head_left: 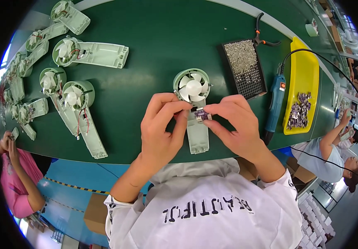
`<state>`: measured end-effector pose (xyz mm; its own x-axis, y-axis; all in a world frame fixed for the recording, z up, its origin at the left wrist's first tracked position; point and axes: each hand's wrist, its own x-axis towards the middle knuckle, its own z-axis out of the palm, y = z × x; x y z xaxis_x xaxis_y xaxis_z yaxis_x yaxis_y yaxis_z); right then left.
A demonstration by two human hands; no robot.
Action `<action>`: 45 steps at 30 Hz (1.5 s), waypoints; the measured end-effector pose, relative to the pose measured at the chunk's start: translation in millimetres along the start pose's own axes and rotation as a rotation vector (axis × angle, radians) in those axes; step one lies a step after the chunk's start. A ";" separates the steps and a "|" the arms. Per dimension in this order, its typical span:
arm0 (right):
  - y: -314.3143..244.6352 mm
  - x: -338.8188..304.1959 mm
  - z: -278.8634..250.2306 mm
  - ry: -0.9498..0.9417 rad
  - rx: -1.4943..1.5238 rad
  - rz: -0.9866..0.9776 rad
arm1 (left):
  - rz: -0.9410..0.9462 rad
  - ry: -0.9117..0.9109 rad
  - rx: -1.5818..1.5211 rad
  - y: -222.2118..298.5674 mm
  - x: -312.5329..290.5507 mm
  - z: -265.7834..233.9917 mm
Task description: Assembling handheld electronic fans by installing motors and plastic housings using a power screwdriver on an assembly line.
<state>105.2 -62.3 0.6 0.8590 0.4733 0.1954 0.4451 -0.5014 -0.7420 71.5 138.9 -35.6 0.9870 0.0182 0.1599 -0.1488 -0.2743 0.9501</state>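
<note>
A pale green handheld fan body lies in front of me, its white blades in the round housing (193, 87) at the far end and its open handle shell (198, 139) pointing toward me. Over the top of the handle, my right hand (238, 123) pinches a small purple circuit board (202, 115) between thumb and fingers. My left hand (160, 124) is closed just below the fan housing, fingertips beside the board's left edge. Whatever those fingertips hold, perhaps something small, is hidden.
Several more fan bodies (104, 54) lie at the left. To the right are a black tray of small metal parts (241, 58), pliers (258, 31), a blue corded electric screwdriver (276, 97) and a yellow bin (302, 74) holding purple boards. Other people sit at both sides.
</note>
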 end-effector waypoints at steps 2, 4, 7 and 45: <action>-0.4 0.0 1.1 -0.017 -0.039 -0.047 | 0.003 0.029 -0.022 -1.3 0.5 1.7; -2.9 -2.6 5.9 0.014 0.018 0.066 | 0.001 0.035 -0.029 -2.0 0.2 2.6; 3.8 -3.9 12.2 -0.016 0.030 0.102 | 0.000 0.030 -0.016 0.5 0.6 1.9; 44.3 -86.1 -93.9 0.679 0.599 0.671 | 0.042 -0.012 0.137 7.4 -3.6 3.8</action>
<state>74.7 -193.2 11.1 0.9199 -0.3453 -0.1859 -0.1949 0.0088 -0.9808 67.1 133.2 -30.2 0.9808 -0.0068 0.1948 -0.1810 -0.4034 0.8970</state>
